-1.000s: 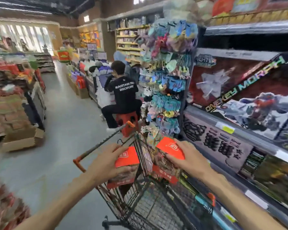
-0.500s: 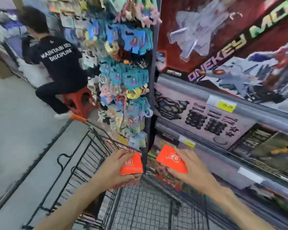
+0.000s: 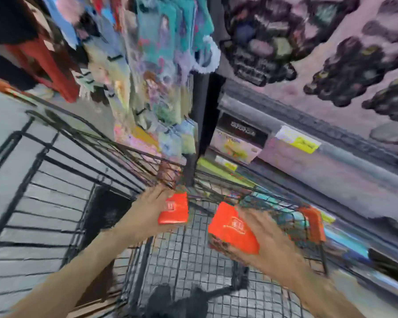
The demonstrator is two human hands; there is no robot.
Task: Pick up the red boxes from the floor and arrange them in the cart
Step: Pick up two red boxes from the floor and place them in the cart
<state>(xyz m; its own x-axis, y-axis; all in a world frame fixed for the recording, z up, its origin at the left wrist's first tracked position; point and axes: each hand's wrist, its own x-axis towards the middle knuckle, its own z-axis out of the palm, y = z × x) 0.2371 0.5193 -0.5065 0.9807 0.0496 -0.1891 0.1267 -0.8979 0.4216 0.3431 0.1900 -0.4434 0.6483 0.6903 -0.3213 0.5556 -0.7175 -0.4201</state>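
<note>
At the far left a grey floor (image 3: 7,125) shows through the black wire side of the cart (image 3: 62,171), whose bars run slanted across the lower left. Above it, at the top left, sits a red stool (image 3: 55,72) under a dark shape too smeared to read. The whole picture is blurred by motion.

The left hand (image 3: 145,216) reaches over the cart's basket and grips a red box (image 3: 174,208), fingers curled round its left edge; the box carries a small white mark on its face, too blurred to read. Behind the hand, a dark post (image 3: 197,125) rises at the cart's far corner, hung with a rack of small colourful packets (image 3: 161,72) in teal, pink and yellow, their print illegible.

Right of the gap, the right hand (image 3: 265,237) holds a second red box (image 3: 233,228), tilted, thumb below and fingers wrapped over its right side; its white logo is likewise unreadable. Both boxes hang above the cart's mesh floor (image 3: 189,267), apart from each other, not yet set down.

Further right an orange plastic piece (image 3: 314,223) sits on the cart's rim. Beyond it runs a grey shelf edge (image 3: 354,166) with a yellow price label (image 3: 305,143), writing unreadable, and above that a pale box printed with dark figures (image 3: 331,60).
</note>
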